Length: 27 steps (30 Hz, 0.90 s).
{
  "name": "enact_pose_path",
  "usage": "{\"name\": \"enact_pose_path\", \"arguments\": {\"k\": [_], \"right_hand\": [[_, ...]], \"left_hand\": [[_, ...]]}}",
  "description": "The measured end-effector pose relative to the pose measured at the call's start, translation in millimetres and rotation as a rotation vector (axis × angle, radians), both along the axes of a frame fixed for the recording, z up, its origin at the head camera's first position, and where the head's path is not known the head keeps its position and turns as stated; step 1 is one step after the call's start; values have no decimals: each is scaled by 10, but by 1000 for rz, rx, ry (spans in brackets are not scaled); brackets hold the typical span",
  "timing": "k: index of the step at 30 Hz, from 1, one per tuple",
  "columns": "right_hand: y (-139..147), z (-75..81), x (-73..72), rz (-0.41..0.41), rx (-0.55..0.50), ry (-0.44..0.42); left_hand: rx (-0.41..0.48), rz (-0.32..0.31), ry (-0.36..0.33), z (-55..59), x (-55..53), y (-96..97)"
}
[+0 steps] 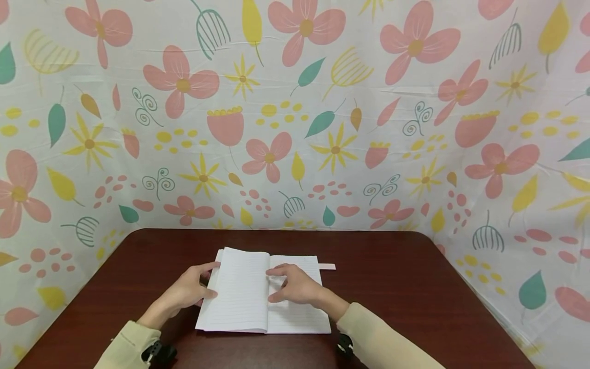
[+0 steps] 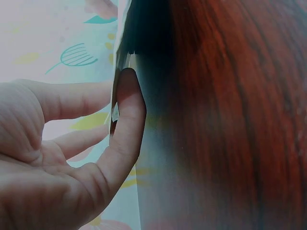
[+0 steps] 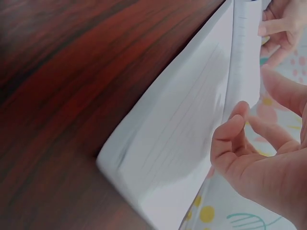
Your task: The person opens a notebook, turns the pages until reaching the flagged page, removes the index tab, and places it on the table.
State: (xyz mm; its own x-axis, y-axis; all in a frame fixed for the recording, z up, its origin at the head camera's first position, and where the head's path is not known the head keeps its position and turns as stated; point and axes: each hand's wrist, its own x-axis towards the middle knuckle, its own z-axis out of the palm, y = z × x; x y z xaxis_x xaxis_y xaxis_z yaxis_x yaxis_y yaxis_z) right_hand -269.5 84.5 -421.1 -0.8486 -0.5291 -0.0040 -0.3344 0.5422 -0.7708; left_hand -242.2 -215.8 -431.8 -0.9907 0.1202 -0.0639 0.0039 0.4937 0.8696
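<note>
An open notebook (image 1: 244,292) with ruled white pages lies on the table. My left hand (image 1: 186,289) grips its left edge, the thumb on top of the pages. In the left wrist view, a finger (image 2: 127,115) curls behind the notebook's edge (image 2: 120,52). Over the right page, close to the centre fold, is my right hand (image 1: 297,287). Its thumb and fingers stand apart with nothing between them. In the right wrist view, the same hand (image 3: 259,158) has its fingers loosely bent beside the ruled page (image 3: 182,124); whether they touch the paper, I cannot tell.
A white strip (image 1: 328,266) sticks out past the notebook's right edge. The dark reddish-brown table (image 1: 392,287) has rounded far corners. Behind it and along its right side hangs a flower-patterned cloth (image 1: 286,118). A black wrist device (image 1: 159,353) sits at the left sleeve.
</note>
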Motion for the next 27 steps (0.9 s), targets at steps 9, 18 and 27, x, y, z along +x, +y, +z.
{"name": "enact_pose_path", "arguments": {"k": [9, 18, 27], "right_hand": [[260, 11, 27, 30, -40, 20], [552, 41, 56, 26, -38, 32], [826, 49, 61, 29, 8, 90]], "left_hand": [[13, -9, -23, 5, -4, -2], [35, -8, -57, 17, -22, -3], [40, -19, -55, 1, -2, -2]]}}
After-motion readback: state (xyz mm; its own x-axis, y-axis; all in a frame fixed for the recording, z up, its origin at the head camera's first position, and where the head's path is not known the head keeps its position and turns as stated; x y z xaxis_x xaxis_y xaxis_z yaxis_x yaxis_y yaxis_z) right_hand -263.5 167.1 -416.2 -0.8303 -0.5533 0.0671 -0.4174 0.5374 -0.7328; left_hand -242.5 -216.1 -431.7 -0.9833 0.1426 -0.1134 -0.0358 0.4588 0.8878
